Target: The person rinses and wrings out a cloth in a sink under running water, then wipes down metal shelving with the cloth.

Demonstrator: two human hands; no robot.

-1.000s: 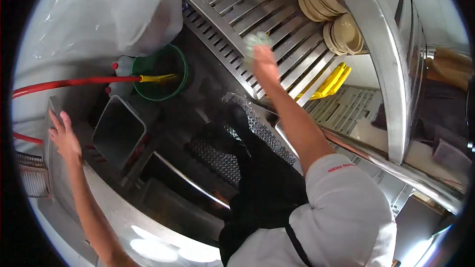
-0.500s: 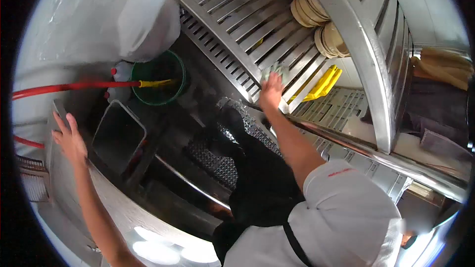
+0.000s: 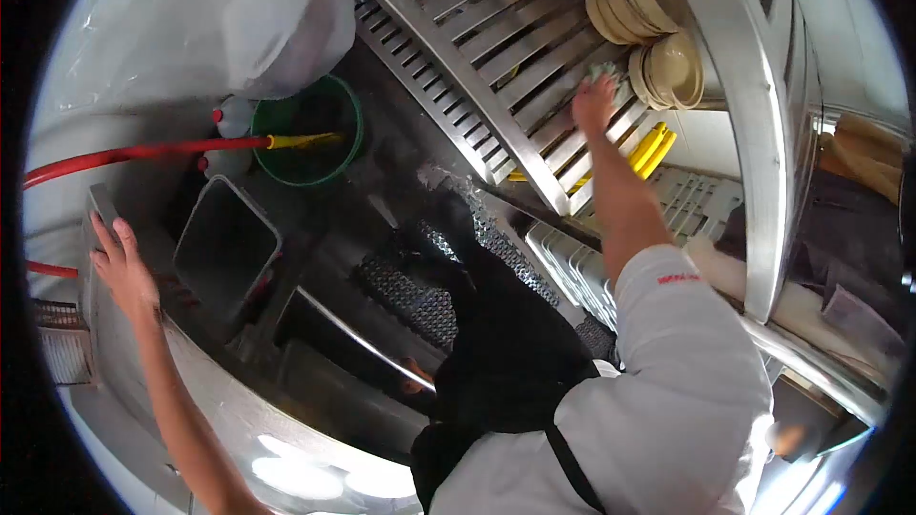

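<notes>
Cloth [image 3: 607, 72] bunches within the right hand [image 3: 594, 105] against slatted shelf [image 3: 460, 73]; left hand [image 3: 126, 272] spreads on tabletop [image 3: 129, 355], likely for balance.

Glare whitens the counter [image 3: 224, 377] below the left hand [image 3: 124, 267]; dim floor [image 3: 382, 176] toward the right hand [image 3: 593, 103]; curved, black edges.

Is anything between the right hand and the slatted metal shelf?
Yes: the right hand has a crumpled, pale green cloth between its fingers and the shelf. Nothing visible blocks the cloth's way to the beige bowls.
</notes>
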